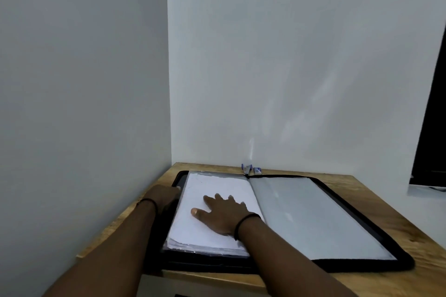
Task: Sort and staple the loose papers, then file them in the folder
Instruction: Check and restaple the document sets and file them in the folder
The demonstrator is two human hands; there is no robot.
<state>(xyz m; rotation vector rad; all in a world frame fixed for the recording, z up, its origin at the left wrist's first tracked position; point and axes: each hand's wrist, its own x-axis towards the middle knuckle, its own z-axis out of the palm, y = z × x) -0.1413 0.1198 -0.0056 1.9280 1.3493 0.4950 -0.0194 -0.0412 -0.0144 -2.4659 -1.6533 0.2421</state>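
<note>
Your right hand (222,214) lies flat on the white papers (205,202), fingers straight and spread, thumb out to the left, pressing the sheets down. Your left hand (166,196) sits at the folder's left edge; its fingertips are hidden behind the stack and the folder's rim, so you cannot tell whether that grip is closed on the edge or only touching it. A dark band circles each wrist.

The papers form a thick stack on the left half of the open black folder (357,214), their near edges slightly ragged. Any staple in them is too small to make out. The right half shows a pale grey plastic sleeve (313,214), with a black zip border running round it. The folder lies open on the wooden counter (391,200), close to the corner of the white walls.

Beyond the spine, against the wall, sits a small blue stapler (247,168) with a little blue and white box (257,170) just beside it, both blurred. A dark shape (432,128) is cut off at the right edge.
</note>
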